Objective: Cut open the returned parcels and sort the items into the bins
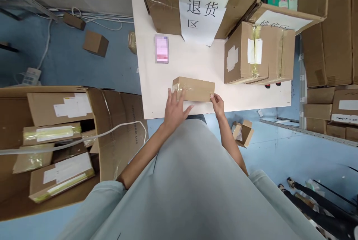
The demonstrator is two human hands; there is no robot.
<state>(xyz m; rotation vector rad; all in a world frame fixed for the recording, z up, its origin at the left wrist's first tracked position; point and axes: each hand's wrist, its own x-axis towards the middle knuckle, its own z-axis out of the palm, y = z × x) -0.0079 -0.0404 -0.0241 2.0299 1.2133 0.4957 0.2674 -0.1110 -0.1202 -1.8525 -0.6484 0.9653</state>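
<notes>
A small, long cardboard box (197, 87) with clear tape on it lies on the white table (201, 64), close to the front edge. My left hand (175, 111) rests at the box's left end, its fingers stretched out and spread, the fingertips touching the near side. At the right end, my right hand (218, 105) pinches the near corner of the box between thumb and fingers. Beyond my left hand lies a flat pink rectangular item (162, 49), its surface blurred.
Large open cartons (165, 12) with colourful packs stand at the table's back; one bears a paper sign (204, 16). Taped parcels (246, 53) sit at right. A big carton (112, 113) of parcels stands left, a white cable (112, 131) crossing it. Another person's legs (316, 204) show lower right.
</notes>
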